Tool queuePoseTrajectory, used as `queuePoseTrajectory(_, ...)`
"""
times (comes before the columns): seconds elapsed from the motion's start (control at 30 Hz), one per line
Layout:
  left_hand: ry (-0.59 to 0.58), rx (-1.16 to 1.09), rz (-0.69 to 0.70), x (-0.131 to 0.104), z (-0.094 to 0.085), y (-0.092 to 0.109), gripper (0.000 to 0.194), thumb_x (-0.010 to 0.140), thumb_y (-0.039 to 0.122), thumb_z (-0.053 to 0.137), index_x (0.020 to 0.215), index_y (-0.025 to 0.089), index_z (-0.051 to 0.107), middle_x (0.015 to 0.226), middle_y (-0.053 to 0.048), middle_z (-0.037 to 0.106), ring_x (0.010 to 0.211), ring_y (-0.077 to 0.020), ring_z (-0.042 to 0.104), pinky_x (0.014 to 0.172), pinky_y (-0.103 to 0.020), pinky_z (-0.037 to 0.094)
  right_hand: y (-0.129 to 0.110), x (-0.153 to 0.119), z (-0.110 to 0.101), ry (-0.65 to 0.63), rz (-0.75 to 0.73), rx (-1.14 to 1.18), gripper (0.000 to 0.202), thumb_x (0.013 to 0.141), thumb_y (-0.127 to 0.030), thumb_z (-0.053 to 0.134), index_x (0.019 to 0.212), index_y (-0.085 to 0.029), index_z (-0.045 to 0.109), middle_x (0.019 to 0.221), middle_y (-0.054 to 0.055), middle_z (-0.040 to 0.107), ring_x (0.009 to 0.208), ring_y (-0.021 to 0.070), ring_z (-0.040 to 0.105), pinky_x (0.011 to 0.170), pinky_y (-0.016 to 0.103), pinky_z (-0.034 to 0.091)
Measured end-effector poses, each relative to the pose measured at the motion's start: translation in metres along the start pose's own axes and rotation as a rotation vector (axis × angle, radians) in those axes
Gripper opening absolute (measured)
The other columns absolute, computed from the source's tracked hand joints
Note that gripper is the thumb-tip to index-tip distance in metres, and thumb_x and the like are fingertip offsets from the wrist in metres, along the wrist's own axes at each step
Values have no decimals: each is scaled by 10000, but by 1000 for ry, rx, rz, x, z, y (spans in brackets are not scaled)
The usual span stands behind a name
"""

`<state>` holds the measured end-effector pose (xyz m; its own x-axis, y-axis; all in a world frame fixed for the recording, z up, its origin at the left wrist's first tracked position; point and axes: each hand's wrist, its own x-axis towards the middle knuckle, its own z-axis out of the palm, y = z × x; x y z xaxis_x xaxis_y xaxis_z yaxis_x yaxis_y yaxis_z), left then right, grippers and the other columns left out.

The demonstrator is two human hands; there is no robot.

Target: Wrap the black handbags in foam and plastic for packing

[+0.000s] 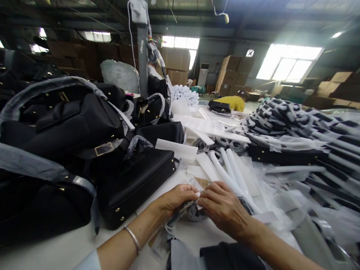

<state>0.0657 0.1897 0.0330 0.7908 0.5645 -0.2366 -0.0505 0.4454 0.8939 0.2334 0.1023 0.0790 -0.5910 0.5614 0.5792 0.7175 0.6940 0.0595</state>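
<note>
Over the middle of the table, my left hand (179, 197) and my right hand (225, 207) meet at the fingertips, both closed in a pinch. Between them is a small white piece (198, 196), too small to name, which my right fingers grip. A dark strap wrapped in clear plastic (178, 215) runs from under my left fingers down toward the table; its end is hidden in the hand. Below my hands lie a black flap piece (231, 264) and a grey-white wrapped panel (181, 266). Behind the fingers sits a coiled wrapped strap (196, 213).
Black handbags (136, 181) with wrapped handles crowd the left side. White foam tubes (233, 167) and sheets lie beyond my hands. A large pile of wrapped black straps (336, 153) fills the right. Farther back, a person in yellow (234, 103) bends near cartons (231, 72).
</note>
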Motion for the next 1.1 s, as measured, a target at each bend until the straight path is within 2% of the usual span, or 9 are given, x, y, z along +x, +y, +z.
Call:
queuePoseTrajectory(0.1,75,23,43,1,7,-4,335,588,228,737,881,131,606,703,11,642,610,-103,543,630,-227,388,-3,-5,0,-41,73,-1,206,961,-118,476,836,-172,630,784,49,646,762,197,520,746,370,413)
queuePoseTrajectory(0.23,154,46,101,-2,14,-5,352,573,232,753,868,143,582,681,21,640,597,-102,544,614,-225,378,-7,-8,0,-79,186,62,225,961,-106,469,901,-194,668,802,50,646,785,193,547,736,343,447)
queuePoseTrajectory(0.4,158,74,132,-7,17,-8,408,601,310,783,910,142,575,731,3,656,593,-97,543,611,-227,375,-14,-17,6,23,340,151,222,981,-175,488,989,-238,701,805,50,646,783,189,576,714,310,483)
queuePoseTrajectory(0.57,180,156,154,-2,15,-18,415,643,339,775,946,141,572,686,32,597,540,-73,461,547,-213,290,-15,-22,12,55,463,203,200,936,-166,550,944,-249,732,782,41,650,774,191,600,716,300,471)
queuePoseTrajectory(0.67,176,212,164,-2,16,-19,387,662,319,759,961,138,593,697,33,585,563,-76,449,556,-215,286,-13,-15,9,-12,612,279,141,865,-145,628,856,-242,730,801,31,681,796,193,629,745,299,469)
queuePoseTrajectory(0.73,164,247,157,-6,18,-15,350,684,290,728,979,141,613,696,36,580,566,-78,439,554,-218,279,-11,-8,3,-70,749,327,113,811,-133,664,859,-230,698,754,4,679,740,178,633,718,285,460)
queuePoseTrajectory(0.83,137,291,131,-15,24,-7,335,703,268,685,1010,143,634,662,47,549,555,-85,412,534,-225,255,-7,1,-7,-175,931,415,229,734,-98,680,917,-220,618,625,-63,619,594,136,584,609,243,414)
queuePoseTrajectory(0.97,145,414,149,-20,30,-6,315,704,304,688,969,139,646,635,52,512,571,-95,406,539,-232,265,2,2,-15,-295,1021,502,325,648,-123,747,900,-222,567,575,-100,554,556,116,543,527,217,347)
queuePoseTrajectory(1.1,176,412,143,-17,36,-14,333,677,324,705,942,149,607,608,62,507,519,-87,395,508,-229,249,8,-4,-11,-346,1037,532,379,608,-161,797,907,-217,571,590,-99,565,557,111,534,500,213,319)
